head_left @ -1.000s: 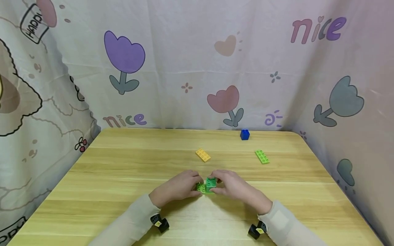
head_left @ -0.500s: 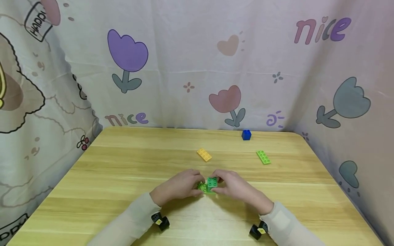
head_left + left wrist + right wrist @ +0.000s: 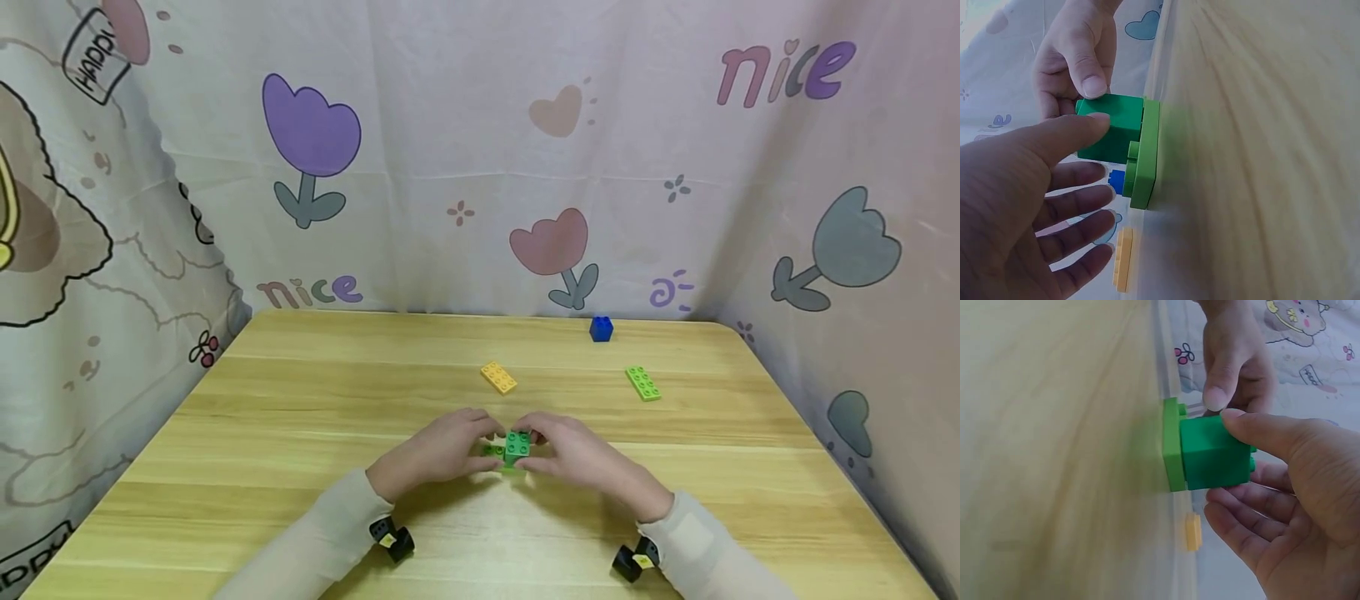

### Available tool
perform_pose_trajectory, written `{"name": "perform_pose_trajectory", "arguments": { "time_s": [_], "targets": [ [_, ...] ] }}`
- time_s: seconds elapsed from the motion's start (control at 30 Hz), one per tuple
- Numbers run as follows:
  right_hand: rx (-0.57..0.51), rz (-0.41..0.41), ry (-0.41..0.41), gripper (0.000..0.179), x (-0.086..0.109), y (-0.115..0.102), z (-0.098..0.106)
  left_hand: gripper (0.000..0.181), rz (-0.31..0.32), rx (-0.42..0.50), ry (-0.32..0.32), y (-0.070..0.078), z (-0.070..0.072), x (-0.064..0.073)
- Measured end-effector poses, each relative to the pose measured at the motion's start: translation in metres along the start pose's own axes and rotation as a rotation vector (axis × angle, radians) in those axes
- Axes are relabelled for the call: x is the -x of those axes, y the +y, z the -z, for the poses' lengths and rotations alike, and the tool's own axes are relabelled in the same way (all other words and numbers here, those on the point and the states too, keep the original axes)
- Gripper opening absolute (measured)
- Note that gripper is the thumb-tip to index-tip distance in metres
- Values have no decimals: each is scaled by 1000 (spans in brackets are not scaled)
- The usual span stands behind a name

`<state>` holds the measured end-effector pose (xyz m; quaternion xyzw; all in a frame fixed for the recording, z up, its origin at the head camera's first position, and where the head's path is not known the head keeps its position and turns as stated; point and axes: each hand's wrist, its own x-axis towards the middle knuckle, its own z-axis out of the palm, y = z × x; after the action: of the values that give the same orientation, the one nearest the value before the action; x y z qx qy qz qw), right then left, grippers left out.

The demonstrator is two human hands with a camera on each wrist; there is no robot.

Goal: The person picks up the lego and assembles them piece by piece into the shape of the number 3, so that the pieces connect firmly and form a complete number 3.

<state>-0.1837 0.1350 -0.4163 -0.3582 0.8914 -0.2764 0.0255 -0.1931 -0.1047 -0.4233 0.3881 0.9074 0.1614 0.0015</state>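
A green square block (image 3: 517,445) is seated on one end of a lime-green studded plate (image 3: 1149,159), low over the table. My right hand (image 3: 581,457) holds the block, thumb on its near side and fingertips on its far side. From the other end, my left hand (image 3: 437,450) reaches over the plate, its thumb and fingers spread apart. In the left wrist view the left thumb overlaps the green block, while the other fingers lie loosely bent beside the pieces. Between the two hands, the plate's bare studs show in the head view.
Farther back on the wooden table (image 3: 337,392) lie a yellow plate (image 3: 498,377), another lime-green plate (image 3: 643,383) at the right, and a blue block (image 3: 602,329) near the back edge. A printed cloth (image 3: 442,133) hangs behind and at both sides.
My left thumb and fingers have shifted slightly right, over the lime-green plate and closer to the green block. The right hand keeps its hold on the block, nearly still.
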Motion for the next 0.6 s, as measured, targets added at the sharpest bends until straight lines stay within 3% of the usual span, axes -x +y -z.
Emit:
{"name": "perform_pose_trajectory", "arguments": {
  "time_s": [0.3, 0.6],
  "targets": [
    [-74, -40, -11, 39, 4, 4, 3, 37, 4, 80, 31, 5, 0, -2],
    [-211, -69, -30, 36, 4, 9, 1, 37, 27, 119, -8, 5, 4, -5]
  ]
}}
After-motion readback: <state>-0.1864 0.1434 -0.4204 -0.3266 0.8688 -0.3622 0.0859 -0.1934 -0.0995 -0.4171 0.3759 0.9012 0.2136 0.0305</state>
